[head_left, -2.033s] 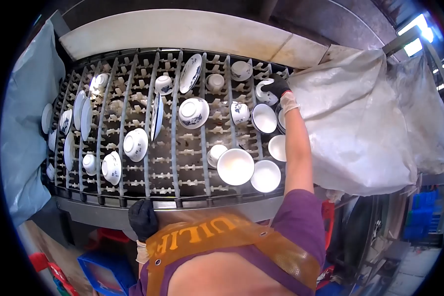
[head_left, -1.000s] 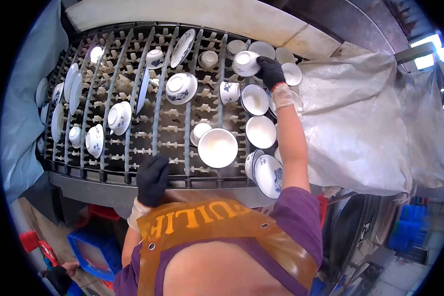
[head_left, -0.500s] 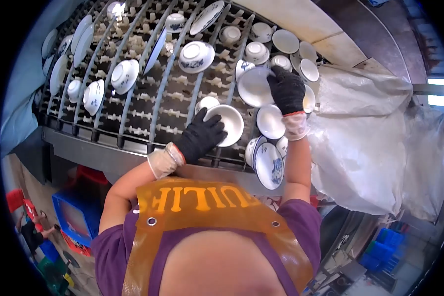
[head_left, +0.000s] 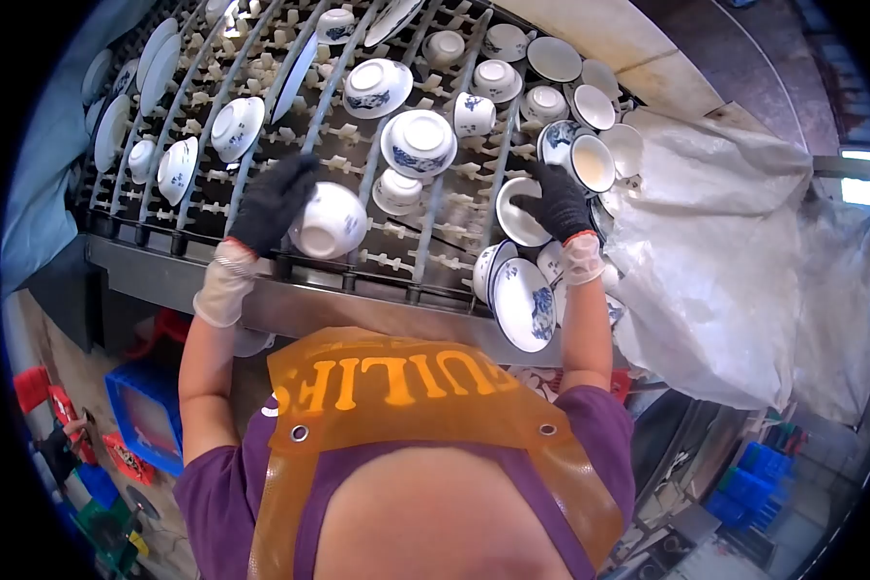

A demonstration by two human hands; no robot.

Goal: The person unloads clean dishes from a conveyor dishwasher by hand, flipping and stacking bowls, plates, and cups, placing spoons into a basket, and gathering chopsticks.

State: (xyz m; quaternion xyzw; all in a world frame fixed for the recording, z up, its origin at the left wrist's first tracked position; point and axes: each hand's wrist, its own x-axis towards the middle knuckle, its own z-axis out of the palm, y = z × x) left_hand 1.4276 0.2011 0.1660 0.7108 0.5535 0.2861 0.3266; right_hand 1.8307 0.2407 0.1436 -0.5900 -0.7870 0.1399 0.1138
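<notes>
My left hand, in a black glove, is beside an upside-down white bowl at the rack's front. Its fingers are stretched out, and the bowl's left edge is partly behind them. My right hand, also black-gloved, is closed at the rim of an upright white bowl, thumb over the inside. Between the hands, a large blue-patterned bowl and a small cup rest upside down on the rack. Below my right hand, a blue-patterned plate leans against another bowl.
The pegged conveyor rack carries several plates and bowls toward the left. More dishes crowd its right side, including a bowl with a yellowish inside. A plastic sheet covers the surface at right. A blue crate stands below left.
My left hand has moved left, and a bowl now sits inverted beside it. My right hand has come down to another bowl. A large bowl now rests inverted on the rack's middle.
</notes>
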